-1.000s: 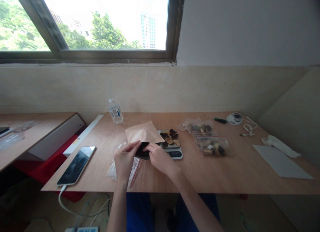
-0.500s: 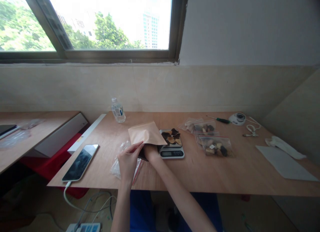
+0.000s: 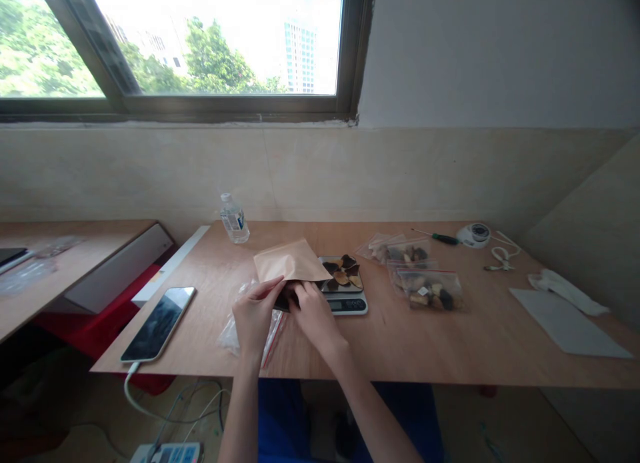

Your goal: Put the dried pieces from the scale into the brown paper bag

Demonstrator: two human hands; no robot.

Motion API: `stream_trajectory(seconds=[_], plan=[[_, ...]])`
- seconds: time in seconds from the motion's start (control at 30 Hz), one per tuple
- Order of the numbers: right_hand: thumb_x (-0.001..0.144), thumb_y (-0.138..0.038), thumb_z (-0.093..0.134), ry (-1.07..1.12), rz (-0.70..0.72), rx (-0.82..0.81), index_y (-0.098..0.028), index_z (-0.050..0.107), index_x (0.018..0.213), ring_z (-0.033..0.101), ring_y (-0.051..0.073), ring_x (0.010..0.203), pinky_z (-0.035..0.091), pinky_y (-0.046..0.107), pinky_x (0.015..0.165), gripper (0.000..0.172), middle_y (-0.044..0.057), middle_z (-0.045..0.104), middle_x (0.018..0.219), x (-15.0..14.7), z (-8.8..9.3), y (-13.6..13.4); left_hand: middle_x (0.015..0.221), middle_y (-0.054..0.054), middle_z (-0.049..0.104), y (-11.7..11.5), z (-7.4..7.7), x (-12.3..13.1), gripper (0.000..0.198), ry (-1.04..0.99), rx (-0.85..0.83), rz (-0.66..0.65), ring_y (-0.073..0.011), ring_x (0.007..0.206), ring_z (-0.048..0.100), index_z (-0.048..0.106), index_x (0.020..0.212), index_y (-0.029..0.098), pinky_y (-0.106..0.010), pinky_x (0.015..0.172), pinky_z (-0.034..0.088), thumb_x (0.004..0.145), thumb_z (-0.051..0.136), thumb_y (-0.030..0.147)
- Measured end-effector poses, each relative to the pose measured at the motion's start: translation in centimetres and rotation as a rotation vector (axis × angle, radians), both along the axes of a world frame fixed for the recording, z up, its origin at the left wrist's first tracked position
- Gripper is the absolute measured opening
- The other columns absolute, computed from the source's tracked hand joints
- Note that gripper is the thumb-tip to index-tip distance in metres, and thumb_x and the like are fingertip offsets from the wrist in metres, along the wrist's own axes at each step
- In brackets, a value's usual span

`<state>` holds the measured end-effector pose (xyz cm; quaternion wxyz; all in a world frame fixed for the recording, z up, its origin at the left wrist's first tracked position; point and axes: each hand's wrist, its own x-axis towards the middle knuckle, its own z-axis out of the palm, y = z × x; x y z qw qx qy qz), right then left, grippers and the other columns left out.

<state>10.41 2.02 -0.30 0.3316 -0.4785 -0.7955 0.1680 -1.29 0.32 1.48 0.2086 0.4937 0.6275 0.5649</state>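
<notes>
A tan paper pouch [image 3: 289, 261] lies on the wooden table [image 3: 400, 336] with its dark mouth towards me. My left hand [image 3: 256, 314] pinches the pouch's near edge. My right hand [image 3: 313, 314] is at the mouth, fingers curled around something I cannot make out. Just right of the pouch stands a small digital scale [image 3: 345, 296] with dark and tan dried pieces [image 3: 344, 272] piled on its plate. Under my left hand lies an empty clear zip bag [image 3: 235, 326].
Two clear zip bags of dried pieces [image 3: 425, 290] lie right of the scale. A phone [image 3: 157, 323] on a cable lies at the left edge, a water bottle [image 3: 234, 220] at the back. A screwdriver [image 3: 435, 236], a round white device [image 3: 473, 234] and a grey sheet [image 3: 567, 330] sit at the right.
My right hand went deep into the pouch half a second ago and has now drawn back out to its mouth. My left hand has stayed on the pouch's edge.
</notes>
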Motion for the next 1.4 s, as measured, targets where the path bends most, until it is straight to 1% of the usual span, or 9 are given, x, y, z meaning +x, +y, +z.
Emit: stream_trajectory(seconds=[0.23,0.4,0.6,0.83,1.03,1.13,1.23,1.33,1.4], plan=[[0.082,-0.016,0.053,0.396,0.086,0.068,-0.024,0.058,0.106,0.053,0.02,0.109,0.044,0.037,0.094,0.026,0.006,0.059,0.112,3.8,0.8,-2.9,0.084,0.0,0.074,0.2,0.1,-0.4,0.021,0.013,0.011,0.03,-0.0214,0.082,0.068,0.074,0.085,0.024,-0.028,0.073,0.053,0.071,0.066,0.037],[0.082,-0.021,0.054,0.513,-0.122,0.135,-0.023,0.059,0.102,0.056,0.021,0.1,0.05,0.034,0.078,0.021,0.008,0.059,0.11,7.5,-1.3,-3.3,0.088,-0.001,0.074,0.2,0.4,-1.1,0.024,0.031,0.037,0.092,-0.0226,0.086,0.068,0.073,0.088,0.023,-0.029,0.075,0.053,0.072,0.065,0.039],[0.082,-0.021,0.053,0.334,-0.23,0.131,-0.02,0.056,0.104,0.056,0.021,0.095,0.047,0.036,0.082,0.022,0.008,0.061,0.103,8.5,-5.0,-0.2,0.088,-0.001,0.074,0.1,0.7,-1.2,0.024,0.042,0.037,0.124,-0.0229,0.087,0.068,0.074,0.087,0.023,-0.029,0.075,0.053,0.072,0.065,0.039],[0.082,-0.015,0.048,-0.095,-0.202,0.18,-0.019,0.06,0.095,0.053,0.023,0.091,0.043,0.037,0.082,0.018,0.007,0.061,0.094,5.9,-5.2,2.3,0.087,-0.001,0.074,-0.1,0.4,-1.3,0.024,0.06,0.03,0.116,-0.023,0.086,0.068,0.074,0.087,0.024,-0.03,0.074,0.054,0.071,0.066,0.04],[0.083,-0.015,0.047,-0.193,-0.291,0.236,-0.02,0.063,0.094,0.049,0.026,0.092,0.041,0.041,0.083,0.021,0.011,0.055,0.102,6.6,-6.0,3.4,0.085,-0.001,0.074,0.0,0.6,-1.2,0.023,0.053,0.043,0.104,-0.0228,0.084,0.068,0.074,0.086,0.023,-0.029,0.073,0.054,0.072,0.065,0.039],[0.083,-0.015,0.047,-0.138,-0.306,0.24,-0.02,0.063,0.096,0.048,0.027,0.096,0.041,0.043,0.084,0.021,0.012,0.052,0.11,6.7,-5.5,3.5,0.084,-0.001,0.074,0.1,0.5,-1.1,0.023,0.044,0.037,0.098,-0.0227,0.083,0.069,0.074,0.086,0.023,-0.028,0.071,0.054,0.072,0.065,0.038],[0.084,-0.013,0.043,0.076,-0.266,0.278,-0.02,0.062,0.095,0.05,0.024,0.097,0.042,0.04,0.086,0.023,0.01,0.054,0.103,6.3,-3.8,2.1,0.084,0.0,0.074,0.3,0.4,-1.0,0.023,0.034,0.024,0.099,-0.0225,0.084,0.068,0.074,0.086,0.024,-0.028,0.072,0.053,0.071,0.065,0.039],[0.083,-0.009,0.039,0.258,-0.08,0.3,-0.021,0.062,0.089,0.054,0.02,0.091,0.045,0.035,0.084,0.027,0.006,0.057,0.089,5.3,-1.6,-0.3,0.085,0.0,0.074,0.3,0.3,-0.7,0.022,0.03,0.021,0.082,-0.0215,0.083,0.068,0.074,0.086,0.025,-0.028,0.072,0.053,0.072,0.065,0.039],[0.082,-0.006,0.037,0.248,0.089,0.273,-0.02,0.063,0.091,0.055,0.018,0.092,0.046,0.032,0.085,0.031,0.006,0.06,0.089,4.2,-0.3,-1.6,0.086,0.001,0.074,0.3,0.2,-0.4,0.02,0.023,0.023,0.065,-0.0208,0.083,0.068,0.074,0.086,0.025,-0.027,0.073,0.052,0.072,0.066,0.037]])
